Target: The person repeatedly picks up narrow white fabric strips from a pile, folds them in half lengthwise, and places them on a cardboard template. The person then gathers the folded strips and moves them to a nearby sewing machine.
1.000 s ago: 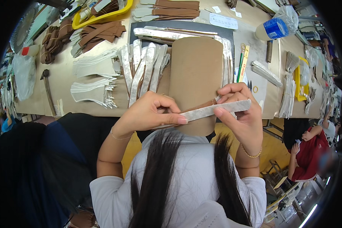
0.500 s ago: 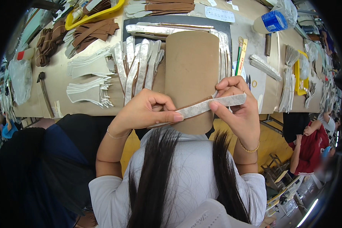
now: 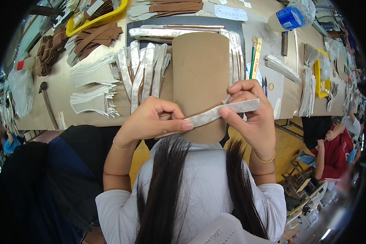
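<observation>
A long strip [image 3: 207, 117], pale grey-white on top with a brown edge like leather, is stretched between my hands at a slant. My left hand [image 3: 156, 118] pinches its lower left part between thumb and fingers. Toward the strip's right end, my right hand [image 3: 250, 112] grips it, thumb on the pale face and fingers curled behind. Part of the strip's edge lifts near my right fingers. Beneath lies a rounded tan board [image 3: 201, 73], reaching past the table's near edge. Similar pale strips [image 3: 144, 73] lie left of the board.
More strips [image 3: 236, 57] line the board's right side. White curved pieces [image 3: 94, 99] and a hammer [image 3: 47, 103] lie at left. Brown pieces [image 3: 97, 38] and a yellow tray [image 3: 75, 28] are farther back. A blue-labelled jar [image 3: 290, 18] stands back right. Another person [image 3: 335, 152] sits at right.
The table and its things have shifted slightly left in the view. Both hands keep their hold on the strip, with only a slight change in its bend.
</observation>
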`<state>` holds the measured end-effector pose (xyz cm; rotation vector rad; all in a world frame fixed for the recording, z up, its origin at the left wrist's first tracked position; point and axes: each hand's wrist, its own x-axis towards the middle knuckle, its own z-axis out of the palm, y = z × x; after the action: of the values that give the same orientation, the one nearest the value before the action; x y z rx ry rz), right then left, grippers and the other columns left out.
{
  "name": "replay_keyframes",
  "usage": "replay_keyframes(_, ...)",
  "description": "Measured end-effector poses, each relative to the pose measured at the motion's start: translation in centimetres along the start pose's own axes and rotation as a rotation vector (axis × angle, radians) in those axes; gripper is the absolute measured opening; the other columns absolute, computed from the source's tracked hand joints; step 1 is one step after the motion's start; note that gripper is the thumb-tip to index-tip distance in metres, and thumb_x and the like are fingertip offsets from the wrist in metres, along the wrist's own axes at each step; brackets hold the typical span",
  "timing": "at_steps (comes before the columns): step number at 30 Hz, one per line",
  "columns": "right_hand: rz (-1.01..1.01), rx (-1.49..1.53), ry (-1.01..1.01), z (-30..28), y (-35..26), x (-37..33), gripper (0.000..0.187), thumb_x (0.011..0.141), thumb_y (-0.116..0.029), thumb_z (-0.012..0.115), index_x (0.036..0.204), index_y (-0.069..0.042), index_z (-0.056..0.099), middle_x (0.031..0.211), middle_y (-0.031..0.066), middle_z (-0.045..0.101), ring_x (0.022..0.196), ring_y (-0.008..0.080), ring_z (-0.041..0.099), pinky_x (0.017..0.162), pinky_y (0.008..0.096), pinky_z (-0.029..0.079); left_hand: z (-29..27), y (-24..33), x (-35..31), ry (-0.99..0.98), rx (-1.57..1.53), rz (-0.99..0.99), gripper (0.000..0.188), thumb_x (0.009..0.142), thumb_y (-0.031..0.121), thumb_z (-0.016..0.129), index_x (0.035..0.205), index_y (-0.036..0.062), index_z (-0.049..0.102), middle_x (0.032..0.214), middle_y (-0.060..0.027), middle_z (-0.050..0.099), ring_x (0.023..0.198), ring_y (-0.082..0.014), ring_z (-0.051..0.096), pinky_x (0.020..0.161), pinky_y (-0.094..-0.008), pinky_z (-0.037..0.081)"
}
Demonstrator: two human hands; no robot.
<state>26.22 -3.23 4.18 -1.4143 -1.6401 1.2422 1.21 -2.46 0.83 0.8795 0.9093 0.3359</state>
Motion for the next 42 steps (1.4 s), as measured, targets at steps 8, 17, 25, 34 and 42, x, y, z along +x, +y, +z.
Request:
replay_keyframes(8, 0.066, -0.017, 0.000, 0.0, 0.3, 0.0, 0.017, 0.075, -0.004, 0.075, 0.078, -0.001, 0.059, 0.108, 0.0053, 0.048, 0.092, 0.0096, 0.051, 0.077, 0.0223, 0.043, 0.5, 0.9, 0.0, 0.040, -0.001, -0.027, 0.015, 0.077, 0.010, 0.077, 0.073, 0.0001, 0.067, 0.058, 0.0052, 0.055, 0.049, 0.0014, 0.040, 0.044, -0.0174, 0.025)
replay_keyframes(17, 0.203, 0.470, -0.061, -1.4, 2.1, 0.3, 0.012, 0.081, -0.005, 0.069, 0.090, 0.001, 0.064, 0.110, 0.0051, 0.049, 0.099, 0.0103, 0.050, 0.084, 0.0237, 0.043, 0.5, 0.8, 0.2, 0.052, 0.050, -0.001, 0.015, 0.080, 0.011, 0.076, 0.074, 0.0000, 0.068, 0.055, 0.0065, 0.052, 0.047, 0.0020, 0.037, 0.043, -0.0180, 0.023)
replay_keyframes(25, 0.173, 0.507, -0.067, -1.4, 2.7, 0.6, 0.020, 0.083, -0.003, 0.069, 0.100, 0.006, 0.061, 0.108, 0.0043, 0.048, 0.092, 0.0084, 0.054, 0.077, 0.0211, 0.052, 0.4, 0.6, 0.1, 0.072, 0.057, -0.010, 0.015, 0.079, 0.010, 0.077, 0.073, 0.0007, 0.068, 0.052, 0.0093, 0.045, 0.047, 0.0020, 0.031, 0.043, -0.0195, 0.021)
replay_keyframes(34, 0.097, 0.240, -0.029, -1.2, 3.6, 0.5, 0.023, 0.079, -0.010, 0.075, 0.094, 0.001, 0.061, 0.102, 0.0010, 0.051, 0.082, 0.0063, 0.050, 0.072, 0.0207, 0.045, 0.4, 0.8, 0.0, 0.061, 0.063, -0.018, 0.015, 0.078, 0.010, 0.077, 0.073, 0.0005, 0.067, 0.050, 0.0093, 0.043, 0.045, 0.0018, 0.030, 0.043, -0.0200, 0.019)
replay_keyframes(42, 0.351, 0.715, -0.158, -0.7, 6.0, 1.2, 0.064, 0.072, -0.019, 0.082, 0.123, -0.008, 0.043, 0.111, 0.0058, 0.045, 0.101, 0.0141, 0.047, 0.088, 0.0271, 0.042, 0.3, 0.7, 0.2, 0.068, 0.116, -0.001, 0.015, 0.078, 0.010, 0.077, 0.072, 0.0004, 0.067, 0.048, 0.0084, 0.043, 0.044, 0.0014, 0.030, 0.043, -0.0202, 0.019)
